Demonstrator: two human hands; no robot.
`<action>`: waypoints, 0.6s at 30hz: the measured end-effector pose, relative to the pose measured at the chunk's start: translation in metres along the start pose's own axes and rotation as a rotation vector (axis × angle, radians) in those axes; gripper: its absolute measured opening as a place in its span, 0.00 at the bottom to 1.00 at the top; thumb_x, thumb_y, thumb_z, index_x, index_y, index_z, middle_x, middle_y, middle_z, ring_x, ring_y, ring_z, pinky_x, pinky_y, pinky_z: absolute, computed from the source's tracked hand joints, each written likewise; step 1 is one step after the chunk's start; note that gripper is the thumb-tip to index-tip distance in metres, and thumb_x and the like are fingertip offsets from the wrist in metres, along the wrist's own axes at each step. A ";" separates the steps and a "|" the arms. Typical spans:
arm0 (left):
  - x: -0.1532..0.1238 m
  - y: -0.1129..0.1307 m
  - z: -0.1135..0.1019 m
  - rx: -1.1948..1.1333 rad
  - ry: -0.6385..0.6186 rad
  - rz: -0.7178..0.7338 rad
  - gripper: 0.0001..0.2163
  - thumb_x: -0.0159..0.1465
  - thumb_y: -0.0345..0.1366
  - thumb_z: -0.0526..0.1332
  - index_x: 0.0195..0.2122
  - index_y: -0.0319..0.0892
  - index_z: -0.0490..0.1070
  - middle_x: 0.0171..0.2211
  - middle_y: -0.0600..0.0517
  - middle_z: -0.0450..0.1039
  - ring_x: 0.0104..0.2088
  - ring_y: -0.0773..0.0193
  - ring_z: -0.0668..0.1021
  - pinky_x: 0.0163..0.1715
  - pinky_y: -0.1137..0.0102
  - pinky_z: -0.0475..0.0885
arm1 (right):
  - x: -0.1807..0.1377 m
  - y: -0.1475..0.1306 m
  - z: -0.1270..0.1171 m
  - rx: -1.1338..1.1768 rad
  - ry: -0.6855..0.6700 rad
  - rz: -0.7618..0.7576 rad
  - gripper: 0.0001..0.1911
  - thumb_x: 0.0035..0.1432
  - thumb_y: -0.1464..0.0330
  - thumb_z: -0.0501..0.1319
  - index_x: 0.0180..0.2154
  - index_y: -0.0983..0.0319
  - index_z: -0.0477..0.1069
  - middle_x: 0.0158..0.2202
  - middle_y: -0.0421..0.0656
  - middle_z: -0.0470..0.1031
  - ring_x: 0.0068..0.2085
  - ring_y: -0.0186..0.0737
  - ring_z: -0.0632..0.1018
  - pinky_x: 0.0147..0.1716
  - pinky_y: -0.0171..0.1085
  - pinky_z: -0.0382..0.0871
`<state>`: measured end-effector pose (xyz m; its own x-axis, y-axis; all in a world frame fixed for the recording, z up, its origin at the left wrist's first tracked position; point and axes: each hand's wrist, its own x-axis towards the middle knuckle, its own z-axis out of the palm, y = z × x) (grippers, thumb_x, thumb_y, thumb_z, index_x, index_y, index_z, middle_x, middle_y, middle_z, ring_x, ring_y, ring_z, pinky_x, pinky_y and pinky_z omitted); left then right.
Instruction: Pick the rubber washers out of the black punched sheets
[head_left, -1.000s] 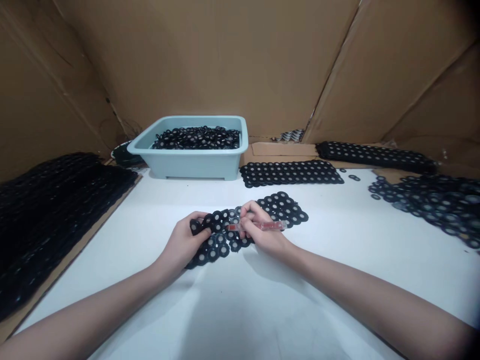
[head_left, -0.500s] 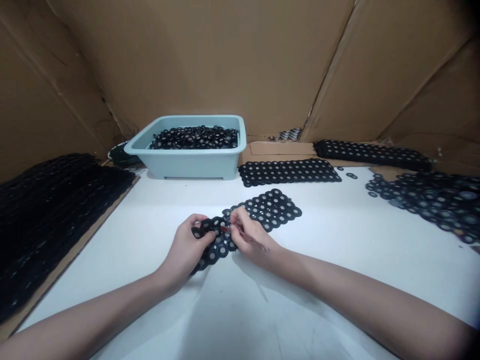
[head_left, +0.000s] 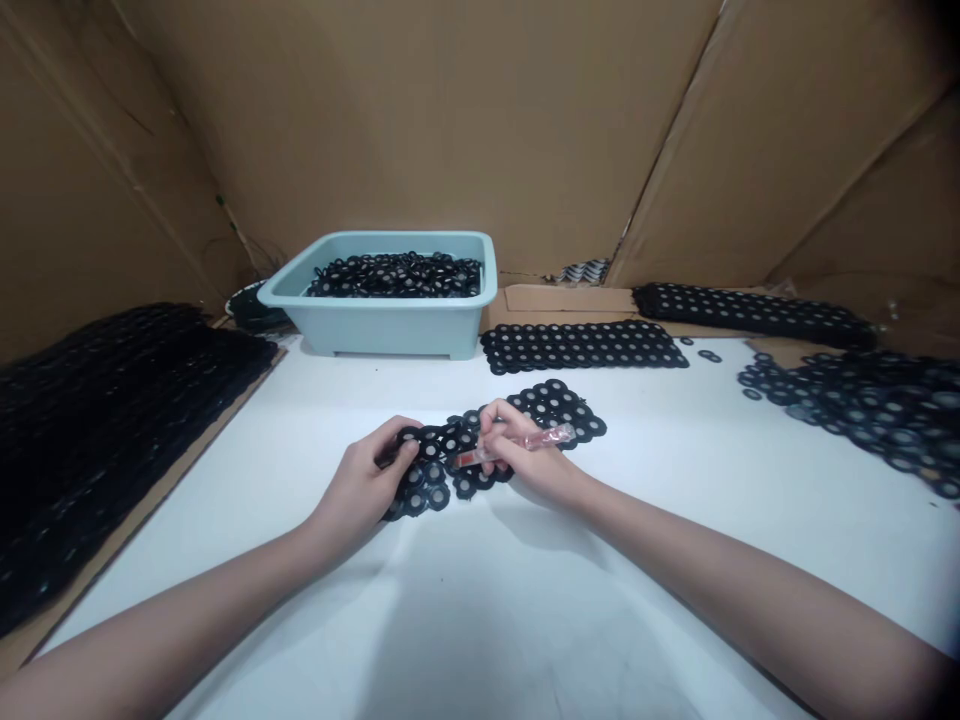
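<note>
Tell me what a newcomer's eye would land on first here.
The two hands at the middle of the white table: the left hand pinches one end of a sheet of linked black rings, and the right hand holds a clear, red-tipped tool over it. Behind them stands a pale blue tub heaped with loose rings, and a stack of sheets fills the left edge.

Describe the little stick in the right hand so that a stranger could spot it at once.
Find the pale blue tub at the back of the white table; in front of it lies a sheet of black rings. The right hand pinches a slim pinkish-red stick lying across that sheet, the only see-through, coloured thing among the black parts.
</note>
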<state>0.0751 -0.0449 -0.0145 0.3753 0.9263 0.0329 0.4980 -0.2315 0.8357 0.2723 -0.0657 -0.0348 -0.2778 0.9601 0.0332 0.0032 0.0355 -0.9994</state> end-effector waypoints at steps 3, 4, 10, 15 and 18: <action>0.001 0.001 0.001 -0.027 0.011 -0.007 0.11 0.58 0.42 0.50 0.34 0.44 0.67 0.31 0.54 0.70 0.33 0.63 0.70 0.33 0.72 0.63 | 0.001 0.001 0.000 0.029 -0.002 0.008 0.04 0.53 0.74 0.48 0.31 0.60 0.54 0.20 0.34 0.64 0.23 0.30 0.67 0.24 0.31 0.57; 0.002 0.000 0.001 -0.038 0.011 -0.010 0.11 0.58 0.42 0.49 0.34 0.44 0.66 0.31 0.54 0.70 0.33 0.63 0.70 0.33 0.72 0.63 | 0.001 0.001 0.000 0.034 0.001 0.011 0.04 0.52 0.74 0.48 0.31 0.60 0.54 0.20 0.34 0.64 0.23 0.29 0.66 0.23 0.31 0.56; 0.004 0.002 -0.001 -0.097 -0.067 -0.100 0.10 0.55 0.41 0.55 0.36 0.44 0.63 0.29 0.55 0.68 0.31 0.65 0.71 0.31 0.72 0.65 | 0.001 0.000 0.000 0.024 -0.018 0.017 0.05 0.51 0.76 0.48 0.30 0.60 0.54 0.19 0.35 0.64 0.22 0.29 0.66 0.22 0.30 0.56; 0.000 0.005 -0.001 -0.104 -0.177 -0.153 0.17 0.50 0.35 0.59 0.41 0.44 0.60 0.32 0.52 0.70 0.31 0.64 0.73 0.30 0.71 0.66 | -0.001 -0.005 0.002 -0.028 -0.023 0.018 0.05 0.51 0.75 0.49 0.30 0.60 0.54 0.19 0.35 0.64 0.24 0.31 0.68 0.25 0.31 0.59; 0.001 0.005 0.001 -0.091 -0.134 -0.142 0.17 0.50 0.34 0.59 0.42 0.43 0.61 0.33 0.51 0.70 0.33 0.63 0.73 0.30 0.71 0.67 | -0.001 -0.005 0.003 -0.036 -0.016 0.022 0.04 0.51 0.75 0.48 0.30 0.60 0.54 0.19 0.35 0.64 0.24 0.30 0.68 0.25 0.31 0.59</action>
<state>0.0784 -0.0457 -0.0113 0.4095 0.8987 -0.1569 0.4828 -0.0676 0.8731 0.2699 -0.0677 -0.0295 -0.2929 0.9561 0.0106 0.0444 0.0246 -0.9987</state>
